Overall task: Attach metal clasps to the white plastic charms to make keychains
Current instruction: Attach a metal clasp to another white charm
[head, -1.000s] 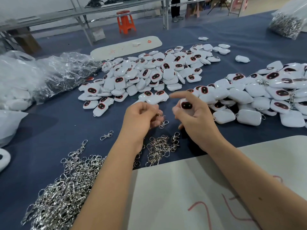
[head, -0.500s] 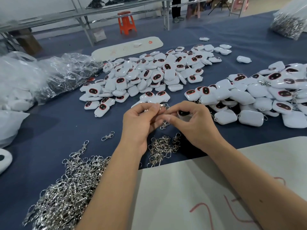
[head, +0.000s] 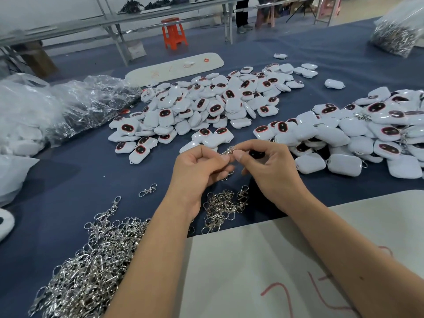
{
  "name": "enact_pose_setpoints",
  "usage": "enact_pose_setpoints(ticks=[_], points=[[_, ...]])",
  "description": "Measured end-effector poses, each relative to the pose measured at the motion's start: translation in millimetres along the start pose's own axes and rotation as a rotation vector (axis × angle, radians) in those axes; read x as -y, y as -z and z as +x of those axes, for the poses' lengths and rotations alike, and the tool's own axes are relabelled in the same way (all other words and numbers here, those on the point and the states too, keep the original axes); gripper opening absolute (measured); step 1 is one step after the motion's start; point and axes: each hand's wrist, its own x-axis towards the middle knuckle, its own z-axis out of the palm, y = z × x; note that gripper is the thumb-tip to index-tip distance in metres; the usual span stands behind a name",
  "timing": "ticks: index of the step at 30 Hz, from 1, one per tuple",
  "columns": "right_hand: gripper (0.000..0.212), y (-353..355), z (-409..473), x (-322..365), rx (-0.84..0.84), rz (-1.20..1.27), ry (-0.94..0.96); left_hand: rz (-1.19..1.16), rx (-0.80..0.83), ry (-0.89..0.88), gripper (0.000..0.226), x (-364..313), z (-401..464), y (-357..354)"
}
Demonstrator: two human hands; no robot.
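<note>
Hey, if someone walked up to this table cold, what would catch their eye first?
Probably the white charms with dark faces, heaped across the middle of the blue table, and the glittering pile of metal clasps at near left. Between them, the left hand and right hand pinch one clasp.

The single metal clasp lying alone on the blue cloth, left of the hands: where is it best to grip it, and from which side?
Pinch the lone clasp across its narrow middle, coming straight down from above. It lies flat on the blue cloth, slanted, with bare cloth all around, so fingers probably fit on both long sides without touching the big clasp pile.
</note>
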Motion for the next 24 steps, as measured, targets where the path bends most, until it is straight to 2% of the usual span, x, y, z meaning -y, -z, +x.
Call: enact_pose_setpoints(ticks=[4, 6, 9, 12, 17, 24], points=[[0.009, 1.0, -0.3, 0.0, -0.032, -0.016, 0.008, 0.003, 0.011, -0.015, 0.021, -0.5, 1.0, 3.2], [0.010, 0.7, -1.0, 0.0, -0.055, -0.060, 0.034, 0.092, -0.014, -0.073, 0.021, 1.4, 1.2, 4.3], [0.007, -1.0, -2.6, -0.6, -0.083, -0.240, 0.141, 0.544, -0.191, -0.417, 0.016, 6.3, 4.3, 5.7], [0.008, -5.2, -4.5, -0.8, -0.078, -0.401, 0.244, 0.754, -0.148, -0.639, 0.013, 7.0, 5.2, 3.6], [0.014, -6.4, -6.8, -0.7, -0.089, -0.460, 0.302, 0.773, -0.085, -0.641, 0.015, 15.5, 7.2, 1.6], [0.002, -3.3, -5.5, -0.7, -0.137, -0.482, 0.286, 0.801, -0.118, -0.611, 0.009, 15.5, 6.0, 2.1]])
